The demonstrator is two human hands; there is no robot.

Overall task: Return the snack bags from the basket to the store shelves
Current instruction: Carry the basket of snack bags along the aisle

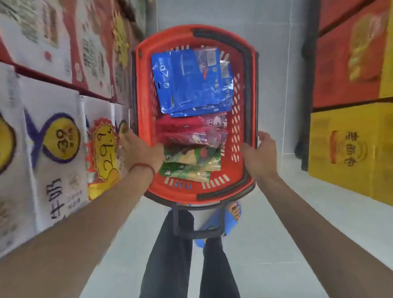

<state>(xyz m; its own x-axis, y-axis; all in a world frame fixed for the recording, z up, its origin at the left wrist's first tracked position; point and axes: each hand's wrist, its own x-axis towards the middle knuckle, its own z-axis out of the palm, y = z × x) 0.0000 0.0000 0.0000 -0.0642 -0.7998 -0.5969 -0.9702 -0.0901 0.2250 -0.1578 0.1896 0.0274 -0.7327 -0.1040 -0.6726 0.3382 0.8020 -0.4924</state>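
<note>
I hold a red plastic basket (143, 88) over the aisle floor, in front of my body. My left hand (138, 149) grips its left rim, and my right hand (261, 154) grips the right rim where the black handle (248, 84) lies folded down. Inside, blue snack bags (189, 86) lie at the far end. Red and pink bags (186, 131) fill the middle. Green bags (191, 163) lie nearest to me, beside my left thumb.
On my left stand stacked white and red cartons (54, 136) with yellow price tags. Yellow cartons (356, 152) and red cartons (343, 54) are piled on my right. A grey tiled aisle floor (281, 246) runs between them, with my legs and blue sandals below the basket.
</note>
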